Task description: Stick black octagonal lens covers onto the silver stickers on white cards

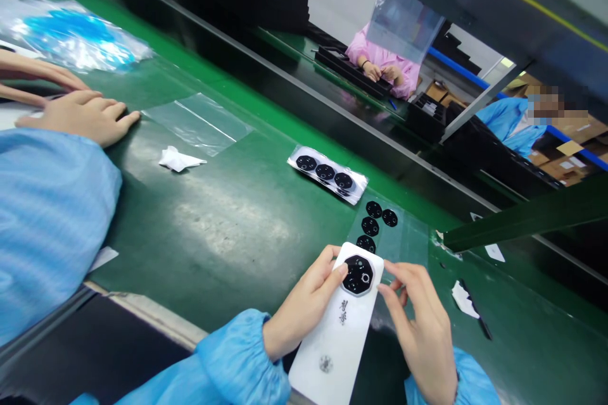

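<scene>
the left hand (pixel 304 300) grips the long white phone-shaped panel (pixel 332 342), thumb at its black octagonal camera plate (pixel 358 276), likely steadying it; the right hand (pixel 422 316) is at the opposite edge, whether gripping i cannot tell. loose black octagonal pieces (pixel 370 226) lie beyond the panel on the green worktop (pixel 228 234), seemingly for easy reach.

Bright overall, tabletop (pixel 228 221) glare, bkgd slightly blurry

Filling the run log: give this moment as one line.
left hand: holds white phone panel, thumb on its black camera piece | right hand: fingertips at panel's edge | table: black discs on clear film
</scene>
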Motion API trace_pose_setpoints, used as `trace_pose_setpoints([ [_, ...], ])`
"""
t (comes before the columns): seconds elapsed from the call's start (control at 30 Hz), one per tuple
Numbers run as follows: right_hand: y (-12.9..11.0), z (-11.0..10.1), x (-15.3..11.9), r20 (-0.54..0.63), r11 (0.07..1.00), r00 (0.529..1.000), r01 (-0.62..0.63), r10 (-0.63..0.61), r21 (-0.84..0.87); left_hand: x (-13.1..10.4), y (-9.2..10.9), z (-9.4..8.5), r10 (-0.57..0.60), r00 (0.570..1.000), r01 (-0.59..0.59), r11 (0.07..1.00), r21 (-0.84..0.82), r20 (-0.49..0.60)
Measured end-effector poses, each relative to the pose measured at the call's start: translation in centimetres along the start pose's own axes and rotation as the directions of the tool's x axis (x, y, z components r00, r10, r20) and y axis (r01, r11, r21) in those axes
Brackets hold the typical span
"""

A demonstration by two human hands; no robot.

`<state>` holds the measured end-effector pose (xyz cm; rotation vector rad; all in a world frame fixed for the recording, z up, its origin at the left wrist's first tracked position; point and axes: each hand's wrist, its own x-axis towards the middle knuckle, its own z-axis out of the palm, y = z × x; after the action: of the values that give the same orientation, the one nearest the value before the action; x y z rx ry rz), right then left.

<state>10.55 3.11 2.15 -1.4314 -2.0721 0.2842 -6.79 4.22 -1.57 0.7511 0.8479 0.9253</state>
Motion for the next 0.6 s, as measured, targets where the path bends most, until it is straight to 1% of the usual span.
trace_pose_setpoints([
  [0.07, 0.4, -0.2, 0.3, 0.023, 0.978, 0.986, -0.168, 0.166, 0.126, 0.0, 0.1, 0.1, -0.032, 0.999, 0.032, 0.999, -0.043, -0.003],
  [0.1, 0.5, -0.2, 0.4, 0.078, 0.942, 0.967, -0.254, 0.242, 0.219, 0.0, 0.2, 0.2, -0.043, 0.999, 0.043, 0.997, -0.069, -0.002],
  [0.13, 0.6, -0.3, 0.6, 0.160, 0.887, 0.942, -0.333, 0.296, 0.319, 0.0, 0.2, 0.2, -0.050, 0.999, 0.050, 0.994, -0.095, 0.003],
  [0.17, 0.6, -0.3, 0.8, 0.252, 0.818, 0.913, -0.402, 0.322, 0.411, 0.0, 0.3, 0.3, -0.053, 0.999, 0.054, 0.991, -0.120, 0.010],
  [0.23, 0.4, -0.3, 1.1, 0.392, 0.680, 0.865, -0.493, 0.314, 0.543, 0.0, 0.4, 0.4, -0.047, 0.999, 0.051, 0.988, -0.148, 0.024],
  [0.3, 0.2, -0.2, 1.3, 0.426, 0.593, 0.847, -0.529, 0.320, 0.607, 0.0, 0.5, 0.5, -0.047, 0.998, 0.052, 0.991, -0.125, 0.043],
  [0.37, -0.1, -0.1, 1.3, 0.409, 0.558, 0.845, -0.534, 0.344, 0.635, 0.0, 0.5, 0.4, -0.042, 0.997, 0.047, 0.996, -0.075, 0.069],
  [0.43, -0.3, 0.0, 1.2, 0.390, 0.547, 0.847, -0.531, 0.360, 0.647, 0.1, 0.4, 0.4, -0.029, 0.994, 0.035, 0.998, -0.051, 0.102],
  [0.5, -0.4, 0.1, 1.2, 0.380, 0.547, 0.850, -0.526, 0.366, 0.651, 0.1, 0.3, 0.4, -0.019, 0.992, 0.028, 0.997, -0.070, 0.123],
  [0.6, -0.6, 0.0, 1.2, 0.373, 0.553, 0.849, -0.527, 0.374, 0.646, 0.1, 0.3, 0.4, -0.035, 0.990, 0.050, 0.993, -0.109, 0.135],
])
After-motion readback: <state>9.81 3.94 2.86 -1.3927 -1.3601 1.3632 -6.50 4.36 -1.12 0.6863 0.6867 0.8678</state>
